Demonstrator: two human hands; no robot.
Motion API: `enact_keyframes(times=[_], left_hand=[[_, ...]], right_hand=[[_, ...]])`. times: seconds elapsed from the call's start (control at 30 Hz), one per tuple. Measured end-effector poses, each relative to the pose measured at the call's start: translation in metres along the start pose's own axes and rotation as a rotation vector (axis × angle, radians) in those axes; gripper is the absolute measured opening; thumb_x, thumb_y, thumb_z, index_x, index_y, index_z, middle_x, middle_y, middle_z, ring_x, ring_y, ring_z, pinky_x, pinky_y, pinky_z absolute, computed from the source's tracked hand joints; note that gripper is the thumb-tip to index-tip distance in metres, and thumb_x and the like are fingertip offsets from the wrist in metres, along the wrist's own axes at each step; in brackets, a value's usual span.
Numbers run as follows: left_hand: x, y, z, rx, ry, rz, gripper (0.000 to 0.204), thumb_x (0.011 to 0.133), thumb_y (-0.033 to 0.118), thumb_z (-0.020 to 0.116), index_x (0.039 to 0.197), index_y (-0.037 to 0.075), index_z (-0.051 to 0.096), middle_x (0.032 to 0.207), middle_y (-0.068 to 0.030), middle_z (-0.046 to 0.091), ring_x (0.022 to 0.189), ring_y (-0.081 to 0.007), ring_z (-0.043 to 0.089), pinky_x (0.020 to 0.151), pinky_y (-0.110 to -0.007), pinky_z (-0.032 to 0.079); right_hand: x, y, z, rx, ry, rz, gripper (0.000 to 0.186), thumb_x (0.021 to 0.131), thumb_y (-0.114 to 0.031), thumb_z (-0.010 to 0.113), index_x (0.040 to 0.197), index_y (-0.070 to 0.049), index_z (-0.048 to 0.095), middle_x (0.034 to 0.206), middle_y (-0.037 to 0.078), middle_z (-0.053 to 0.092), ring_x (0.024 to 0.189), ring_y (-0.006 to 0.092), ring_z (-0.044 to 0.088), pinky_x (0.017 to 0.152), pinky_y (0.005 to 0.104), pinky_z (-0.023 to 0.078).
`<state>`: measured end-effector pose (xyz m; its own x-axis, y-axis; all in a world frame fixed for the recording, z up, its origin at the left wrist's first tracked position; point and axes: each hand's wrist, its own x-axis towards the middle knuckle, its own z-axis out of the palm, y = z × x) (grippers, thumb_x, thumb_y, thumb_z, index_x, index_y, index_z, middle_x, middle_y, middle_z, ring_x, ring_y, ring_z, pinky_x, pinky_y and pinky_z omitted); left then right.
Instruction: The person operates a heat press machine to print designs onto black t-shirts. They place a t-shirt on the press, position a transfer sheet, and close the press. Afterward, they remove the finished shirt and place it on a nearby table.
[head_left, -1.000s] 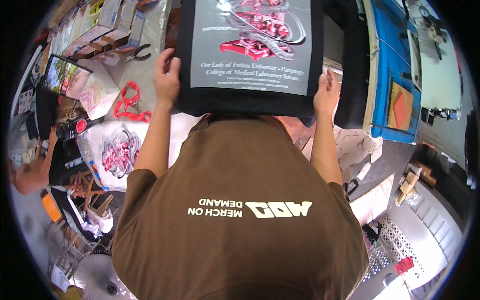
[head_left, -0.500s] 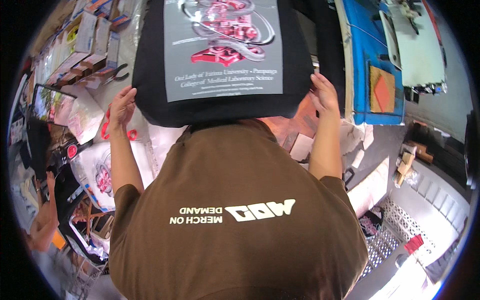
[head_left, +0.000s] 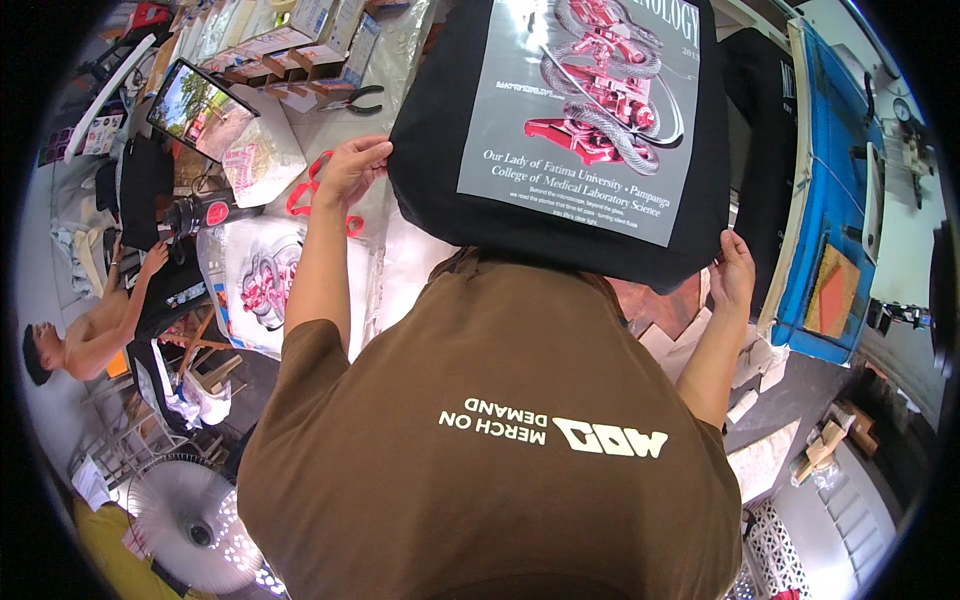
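Note:
A black shirt is spread out in front of me, its near edge curving toward my body. On it lies a glossy grey printed sheet with a red and white coiled machine picture and white lettering. My left hand pinches the shirt's left edge between thumb and fingers. At the near right corner, my right hand is closed on the same cloth. What lies under the shirt is hidden.
On the left bench are pliers, red-handled scissors, cardboard boxes, a tablet and another printed sheet. A blue-framed press or table stands right. A person works far left, above a fan.
The view has turned, so the shirt and both hands sit further right in it, and more of the left side shows. Both hands keep their hold on the shirt's edge.

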<state>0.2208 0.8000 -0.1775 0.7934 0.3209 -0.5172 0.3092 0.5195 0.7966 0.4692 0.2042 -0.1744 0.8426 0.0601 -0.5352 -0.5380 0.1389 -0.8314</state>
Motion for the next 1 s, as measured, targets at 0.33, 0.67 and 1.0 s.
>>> enact_keyframes(times=[0.33,0.67,1.0], left_hand=[[0.024,-0.033,0.004,0.519,0.145,0.139,0.039,0.092,0.019,0.07,0.124,0.0,0.061,0.112,-0.0087,0.067,0.101,-0.0141,0.063,0.089,-0.029,0.049],[0.11,0.0,0.083,-0.282,-0.291,-0.111,0.062,0.098,0.057,0.047,0.122,0.002,0.063,0.109,-0.0098,0.071,0.096,-0.0208,0.069,0.082,-0.035,0.055],[0.28,0.059,0.064,-0.557,-0.212,0.141,0.058,0.096,0.049,0.058,0.126,-0.001,0.06,0.12,-0.016,0.067,0.107,-0.0301,0.066,0.096,-0.042,0.053]], right_hand=[[-0.004,0.006,0.036,-0.747,0.215,-0.21,0.03,0.09,-0.024,0.071,0.105,0.002,0.07,0.094,0.006,0.07,0.088,0.0152,0.063,0.078,0.0299,0.049],[0.091,-0.015,0.11,0.041,-0.248,0.112,0.072,0.099,-0.058,0.044,0.14,0.001,0.046,0.137,0.016,0.055,0.123,0.0274,0.054,0.106,0.0405,0.042],[0.26,-0.069,0.162,0.398,-0.333,-0.034,0.045,0.094,-0.037,0.062,0.12,-0.001,0.064,0.117,0.011,0.068,0.105,0.0265,0.066,0.096,0.0375,0.05]])
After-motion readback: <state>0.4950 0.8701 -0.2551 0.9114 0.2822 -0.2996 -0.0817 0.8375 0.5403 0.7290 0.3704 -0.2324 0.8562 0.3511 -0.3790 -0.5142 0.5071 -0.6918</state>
